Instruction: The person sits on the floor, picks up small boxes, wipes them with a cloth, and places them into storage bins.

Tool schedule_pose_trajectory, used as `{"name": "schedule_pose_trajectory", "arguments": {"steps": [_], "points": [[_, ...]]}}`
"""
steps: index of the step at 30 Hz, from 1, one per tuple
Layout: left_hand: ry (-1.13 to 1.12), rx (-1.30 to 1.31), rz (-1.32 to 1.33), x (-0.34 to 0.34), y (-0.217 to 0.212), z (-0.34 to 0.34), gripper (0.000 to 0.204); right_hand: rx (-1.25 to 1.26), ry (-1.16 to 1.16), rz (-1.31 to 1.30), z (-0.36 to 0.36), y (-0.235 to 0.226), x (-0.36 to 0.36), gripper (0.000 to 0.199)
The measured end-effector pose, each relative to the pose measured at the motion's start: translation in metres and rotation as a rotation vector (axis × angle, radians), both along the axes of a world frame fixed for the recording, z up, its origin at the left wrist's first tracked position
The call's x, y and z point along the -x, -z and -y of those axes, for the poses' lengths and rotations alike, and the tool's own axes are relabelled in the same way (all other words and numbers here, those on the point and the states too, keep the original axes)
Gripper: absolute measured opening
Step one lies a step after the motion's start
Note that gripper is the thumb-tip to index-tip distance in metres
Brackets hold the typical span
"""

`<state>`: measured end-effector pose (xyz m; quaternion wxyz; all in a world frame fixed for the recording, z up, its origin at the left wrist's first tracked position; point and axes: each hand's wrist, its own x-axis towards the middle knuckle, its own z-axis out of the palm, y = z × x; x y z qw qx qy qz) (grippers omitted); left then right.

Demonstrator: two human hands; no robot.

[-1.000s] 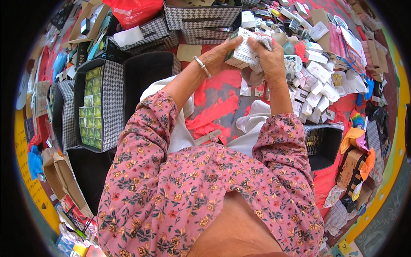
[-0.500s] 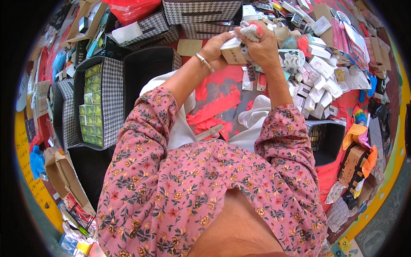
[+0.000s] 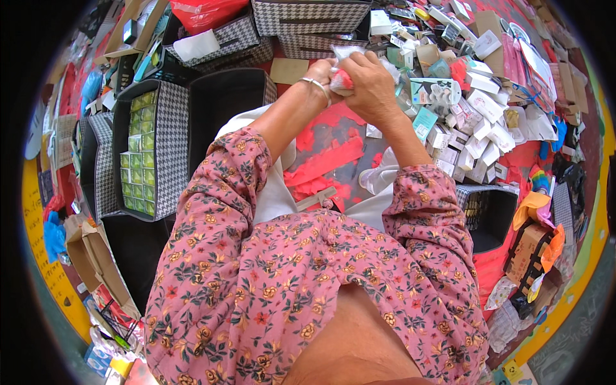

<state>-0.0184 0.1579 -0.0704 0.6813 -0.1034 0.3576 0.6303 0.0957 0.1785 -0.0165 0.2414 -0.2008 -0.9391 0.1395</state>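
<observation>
Both my hands are together in front of me, above the red-littered floor. My right hand [image 3: 369, 85] is closed round a bunched white cloth with a red patch [image 3: 342, 81]. Close against it, my left hand [image 3: 319, 76], with a bracelet at the wrist, is curled on a white box, now mostly hidden behind the fingers and cloth. A white piece [image 3: 348, 52] sticks up past the fingertips; whether it is box or cloth I cannot tell.
To the left, a houndstooth bin [image 3: 168, 138] holds green packets [image 3: 136, 168] beside a dark open bin [image 3: 221, 90]. More patterned bins [image 3: 308, 16] stand ahead. Small white boxes [image 3: 478, 138] pile up at right, near another bin [image 3: 491, 215]. Torn red sheet [image 3: 327, 160] covers the floor.
The white box, plainly visible between my hands before, is now mostly hidden. My right hand has come down and left with the cloth, close against my left hand.
</observation>
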Motion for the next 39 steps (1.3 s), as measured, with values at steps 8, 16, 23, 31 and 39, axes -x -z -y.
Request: {"name": "schedule_pose_trajectory", "arguments": {"steps": [8,16,23,31,39], "points": [[-0.044,0.0,0.12,0.015,-0.011,-0.002,0.033,0.384,0.486,-0.189,-0.037,-0.013,-0.034,0.017],[0.205,-0.462,0.463,0.014,0.03,0.007,0.025,-0.157,-0.056,-0.138,-0.014,0.003,0.006,0.031],[0.069,-0.088,0.205,0.002,-0.022,0.005,0.033,0.225,0.67,-0.336,-0.078,0.014,-0.051,0.017],[0.231,-0.519,-0.12,0.001,-0.03,0.009,0.053,0.902,0.734,-1.052,-0.071,-0.026,-0.051,0.017],[0.261,-0.707,-1.099,-0.005,-0.027,0.005,0.092,0.7,0.506,-1.083,-0.077,-0.034,-0.061,0.013]]}}
